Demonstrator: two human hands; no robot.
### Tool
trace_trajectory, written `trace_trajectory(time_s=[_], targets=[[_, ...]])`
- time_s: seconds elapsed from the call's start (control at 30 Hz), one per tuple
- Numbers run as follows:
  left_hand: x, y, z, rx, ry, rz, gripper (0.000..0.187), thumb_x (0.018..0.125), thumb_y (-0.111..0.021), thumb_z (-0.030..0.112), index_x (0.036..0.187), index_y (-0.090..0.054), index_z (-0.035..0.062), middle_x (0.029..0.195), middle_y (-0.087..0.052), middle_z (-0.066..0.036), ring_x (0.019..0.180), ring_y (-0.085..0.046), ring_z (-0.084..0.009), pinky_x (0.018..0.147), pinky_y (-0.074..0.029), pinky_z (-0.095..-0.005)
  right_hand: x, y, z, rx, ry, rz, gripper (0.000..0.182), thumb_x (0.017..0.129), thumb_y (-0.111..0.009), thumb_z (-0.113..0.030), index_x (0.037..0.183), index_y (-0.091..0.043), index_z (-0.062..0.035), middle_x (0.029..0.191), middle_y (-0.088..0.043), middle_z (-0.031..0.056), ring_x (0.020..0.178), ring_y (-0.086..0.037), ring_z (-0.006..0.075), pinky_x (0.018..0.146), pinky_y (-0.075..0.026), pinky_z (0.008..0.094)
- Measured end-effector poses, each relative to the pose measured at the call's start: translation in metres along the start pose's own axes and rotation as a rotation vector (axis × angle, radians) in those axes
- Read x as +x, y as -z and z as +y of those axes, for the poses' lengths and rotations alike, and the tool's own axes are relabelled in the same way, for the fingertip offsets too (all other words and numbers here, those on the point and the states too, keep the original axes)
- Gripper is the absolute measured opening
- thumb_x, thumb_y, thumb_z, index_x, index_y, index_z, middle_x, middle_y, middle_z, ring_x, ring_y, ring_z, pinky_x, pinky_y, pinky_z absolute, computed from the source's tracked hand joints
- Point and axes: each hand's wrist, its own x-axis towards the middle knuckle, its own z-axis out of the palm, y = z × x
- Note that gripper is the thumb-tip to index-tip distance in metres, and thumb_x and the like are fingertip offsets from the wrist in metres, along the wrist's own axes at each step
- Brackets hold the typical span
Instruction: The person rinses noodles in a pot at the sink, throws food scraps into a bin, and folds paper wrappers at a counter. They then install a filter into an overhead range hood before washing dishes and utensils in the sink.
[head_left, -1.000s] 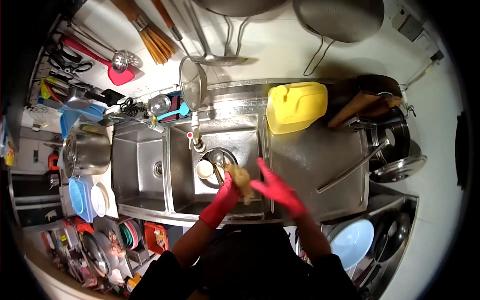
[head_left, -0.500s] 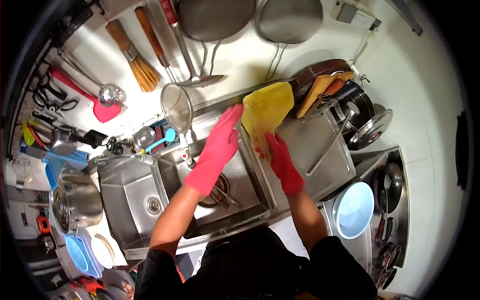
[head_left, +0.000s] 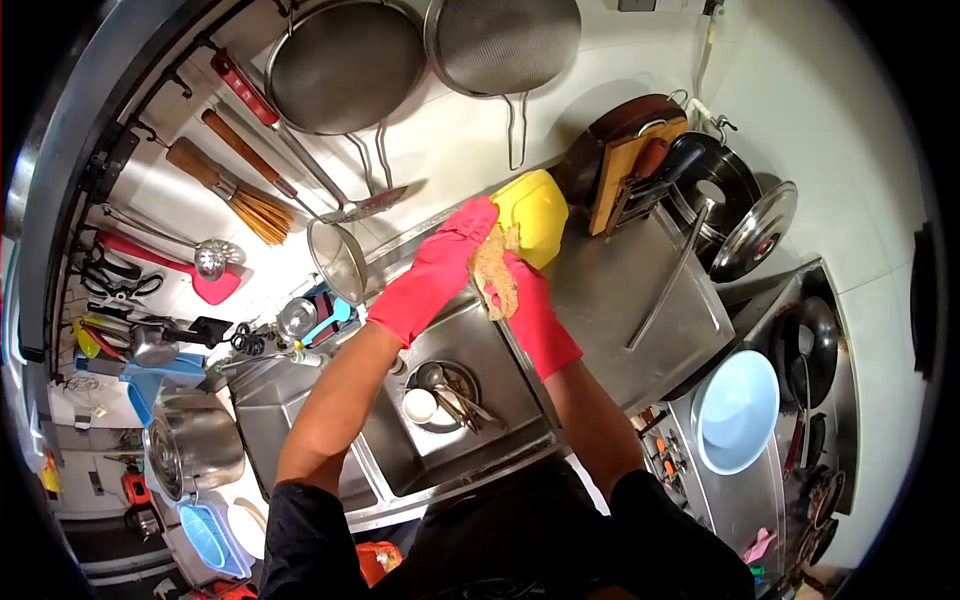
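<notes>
Both my hands wear pink rubber gloves above the back of the right sink basin (head_left: 405, 465). My left hand (head_left: 445, 262) closes on the left edge of a yellow plastic container (head_left: 537, 215), which is tilted with its smooth side towards me. My right hand (head_left: 535, 315) grips a brown, rough-looking sponge (head_left: 494, 275) against the container's near side. Part of the container is hidden behind the sponge and gloves. Below, a small white bowl (head_left: 420, 405) and several metal spoons or ladles (head_left: 433, 377) lie in the basin around a round metal dish.
A steel drainboard (head_left: 610, 290) extends right, with a wooden board (head_left: 615, 185), pans and a lid (head_left: 755, 232) behind it. Strainers (head_left: 345, 65), a brush (head_left: 235, 195) and ladles hang on the wall. A light blue basin (head_left: 737, 412) stands right; a steel pot (head_left: 195, 450) stands left.
My left hand has gone from flat fingers beside the yellow container to closing on its edge. The container has turned, and the sponge now shows clearly in my right hand. The camera view has shifted.
</notes>
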Motion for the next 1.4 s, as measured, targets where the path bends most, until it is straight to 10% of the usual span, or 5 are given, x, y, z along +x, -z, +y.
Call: trace_trajectory(time_s=[0.83, 0.97, 1.13, 1.2, 1.4], targets=[[-0.009, 0.007, 0.012, 0.0, 0.056, -0.008, 0.06, 0.107, -0.039, 0.045, 0.156, -0.033, 0.012, 0.165, -0.026, -0.007, 0.152, -0.021, -0.0192, 0.123, -0.018, -0.0293, 0.012, 0.015, 0.011, -0.041, -0.188, -0.052, 0.042, 0.097, -0.059, -0.046, 0.124, -0.06, -0.0139, 0.104, -0.069, 0.0025, 0.079, -0.058, 0.0137, 0.068, -0.046, 0.0264], [0.014, 0.013, -0.037, 0.441, -0.095, -0.069, 0.057, 0.108, -0.031, 0.042, 0.159, -0.028, 0.0158, 0.166, -0.023, -0.007, 0.153, -0.016, -0.0227, 0.125, -0.016, -0.0345, 0.016, 0.016, 0.012, -0.091, -0.152, -0.034, 0.044, 0.097, -0.06, -0.047, 0.123, -0.06, -0.0129, 0.103, -0.069, 0.0033, 0.077, -0.059, 0.0135, 0.062, -0.046, 0.0245], [0.007, 0.011, -0.024, 0.623, -0.215, -0.011, 0.054, 0.107, -0.031, 0.036, 0.156, -0.032, 0.0143, 0.165, -0.024, -0.009, 0.152, -0.021, -0.028, 0.125, -0.018, -0.0387, 0.041, 0.045, 0.023, -0.13, -0.015, -0.106, 0.032, 0.099, -0.059, -0.037, 0.119, -0.061, -0.0119, 0.096, -0.069, 0.0032, 0.066, -0.061, 0.0148, 0.053, -0.047, 0.026], [-0.015, 0.013, -0.052, 0.87, -0.692, 0.205, 0.072, 0.086, -0.052, -0.002, 0.156, -0.033, 0.0096, 0.162, -0.03, -0.014, 0.15, -0.027, -0.0301, 0.124, -0.023, -0.0402, 0.009, 0.027, 0.016, -0.168, 0.056, -0.08, 0.031, 0.1, -0.06, -0.034, 0.12, -0.061, -0.0116, 0.095, -0.069, 0.0032, 0.063, -0.061, 0.0141, 0.052, -0.048, 0.0264], [-0.209, -0.025, -0.196, 0.338, -0.168, 0.507, 0.035, 0.093, -0.047, -0.004, 0.119, -0.069, 0.0023, 0.114, -0.07, -0.015, 0.106, -0.065, -0.0317, 0.094, -0.051, -0.0369, -0.033, 0.06, 0.081, -0.455, -0.142, -0.037, 0.036, 0.098, -0.062, -0.03, 0.124, -0.062, -0.0058, 0.094, -0.07, 0.006, 0.06, -0.062, 0.0141, 0.051, -0.049, 0.0273]])
